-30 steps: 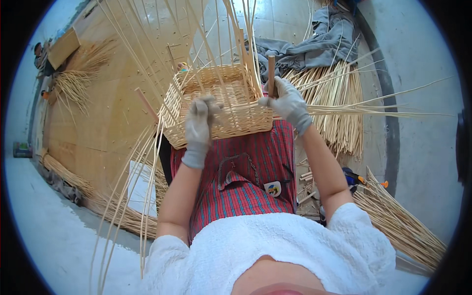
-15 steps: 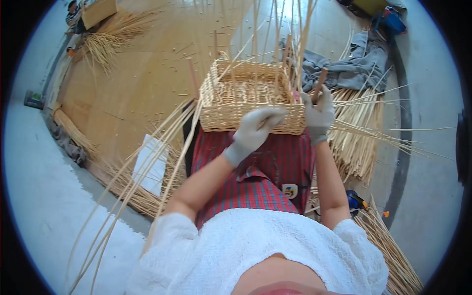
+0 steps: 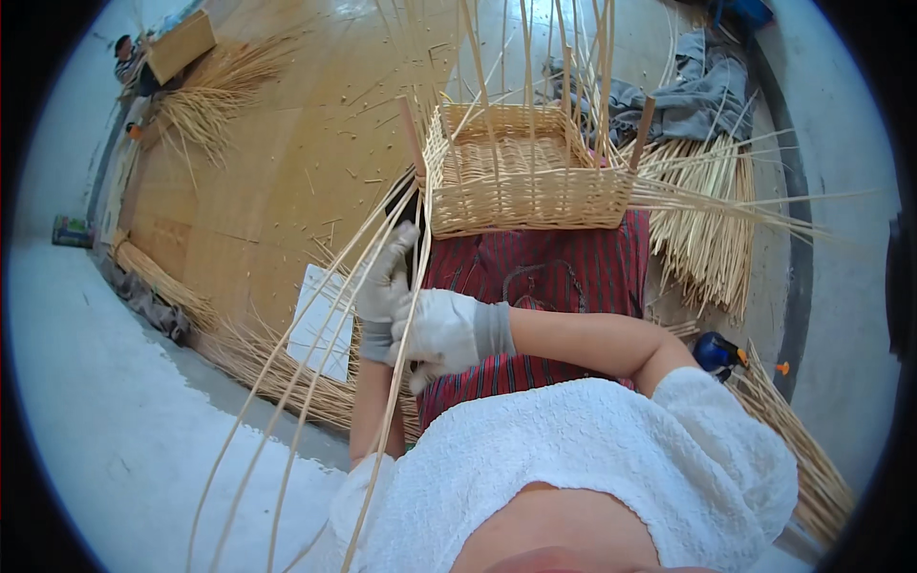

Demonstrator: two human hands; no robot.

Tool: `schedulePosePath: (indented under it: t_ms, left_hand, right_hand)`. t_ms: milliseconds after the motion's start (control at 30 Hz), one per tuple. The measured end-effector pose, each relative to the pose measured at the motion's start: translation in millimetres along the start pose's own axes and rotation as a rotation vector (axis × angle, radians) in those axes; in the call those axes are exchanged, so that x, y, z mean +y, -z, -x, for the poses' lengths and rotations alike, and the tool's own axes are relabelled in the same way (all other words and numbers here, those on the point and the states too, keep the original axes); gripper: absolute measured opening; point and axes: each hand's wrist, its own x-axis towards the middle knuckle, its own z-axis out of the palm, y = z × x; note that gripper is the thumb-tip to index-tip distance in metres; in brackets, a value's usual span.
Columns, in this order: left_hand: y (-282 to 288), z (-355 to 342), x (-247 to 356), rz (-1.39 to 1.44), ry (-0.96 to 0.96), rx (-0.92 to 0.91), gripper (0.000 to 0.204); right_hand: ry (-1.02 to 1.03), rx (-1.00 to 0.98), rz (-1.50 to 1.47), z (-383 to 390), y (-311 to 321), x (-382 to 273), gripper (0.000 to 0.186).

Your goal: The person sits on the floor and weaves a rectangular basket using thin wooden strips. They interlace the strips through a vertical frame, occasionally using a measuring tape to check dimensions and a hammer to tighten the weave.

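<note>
A rectangular woven wicker basket (image 3: 530,202) rests tilted over my lap, with long uncut strands standing up from its walls. Wooden pegs (image 3: 412,134) rise at its near corners. From its near left corner a bundle of long wicker strands (image 3: 287,392) fans down toward me. My left hand (image 3: 385,277), in a pale glove, is among these strands, its fingers stretched upward and loosely bent. My right hand (image 3: 441,332), gloved too, reaches across my lap beside the left wrist. Its fingers are closed round one long strand; the fingertips are partly hidden.
Bundled wicker rods (image 3: 702,229) lie on the right under a grey cloth (image 3: 707,91). More rods (image 3: 205,110) lie at the far left, near another person (image 3: 124,59). A white sheet (image 3: 322,320) lies on rods at left. A blue tool (image 3: 714,353) is by my right side.
My right hand has left the peg at the basket's right corner and crossed to the left strands. My left hand has moved left from the basket's front wall. The basket appears shifted right.
</note>
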Motion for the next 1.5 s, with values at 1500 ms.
schedulePosePath:
  t_ms: [1500]
  left_hand:
    - [-29.5,-104.6,-57.8,0.120,-0.047,0.011,0.074]
  right_hand:
    - [-0.161,0.987,-0.465,32.8,162.0,129.7,0.075]
